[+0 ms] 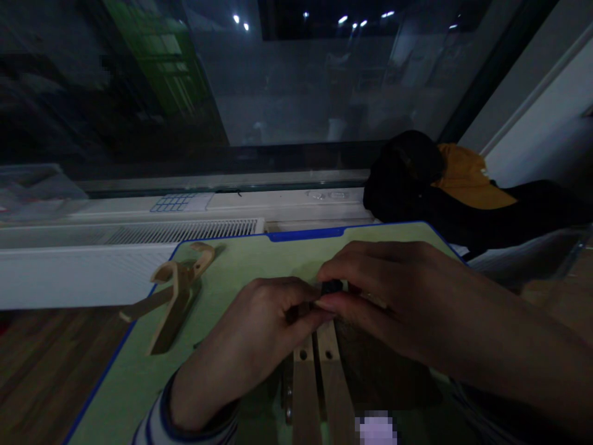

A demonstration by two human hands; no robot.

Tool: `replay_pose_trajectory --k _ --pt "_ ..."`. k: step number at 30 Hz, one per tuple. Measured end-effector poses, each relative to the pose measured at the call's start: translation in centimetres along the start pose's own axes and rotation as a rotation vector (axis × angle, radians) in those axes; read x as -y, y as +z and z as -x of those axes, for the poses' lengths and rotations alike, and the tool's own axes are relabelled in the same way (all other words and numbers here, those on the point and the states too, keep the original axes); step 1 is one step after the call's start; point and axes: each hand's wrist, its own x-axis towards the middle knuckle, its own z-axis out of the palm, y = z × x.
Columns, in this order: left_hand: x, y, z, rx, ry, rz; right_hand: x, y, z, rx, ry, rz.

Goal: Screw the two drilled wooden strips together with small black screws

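Two pale wooden strips (306, 395) lie side by side on the board, each with a dark hole. At their far end, my left hand (269, 327) is closed, thumb and forefinger around a wooden strip end that is mostly hidden by the fingers. My right hand (393, 290) pinches a small black knob-like piece (332, 286) between thumb and fingers, right against the left fingertips. A metal part (289, 395), partly hidden, sits beside the left strip. To the left, a wooden assembly (178, 290) with curved hook-like pieces rests on the board.
The green board (231, 262) has a blue edge. Beyond it are a white radiator (115, 259), a windowsill (287, 201) and a dark window. At the right lie dark cloth (403, 179) and an orange cap (467, 176). A clear plastic container (37, 188) stands far left.
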Motion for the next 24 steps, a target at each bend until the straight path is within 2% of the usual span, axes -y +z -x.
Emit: replay_pose_trajectory --k 5,8,16,24 --pt "-0.12 -0.13 0.07 0.007 0.042 0.031 0.20 -0.33 0.10 -0.016 -0.045 -0.035" --pt "-0.15 -0.14 0.13 -0.005 0.012 -0.004 0.17 -0.50 0.10 0.027 -0.048 -0.082" --pt "-0.29 0.00 0.08 -0.009 -0.029 -0.053 0.15 -0.41 0.26 0.030 -0.031 -0.063" --pt "-0.13 -0.17 0.22 0.038 0.065 0.035 0.23 -0.33 0.01 0.017 -0.014 -0.034"
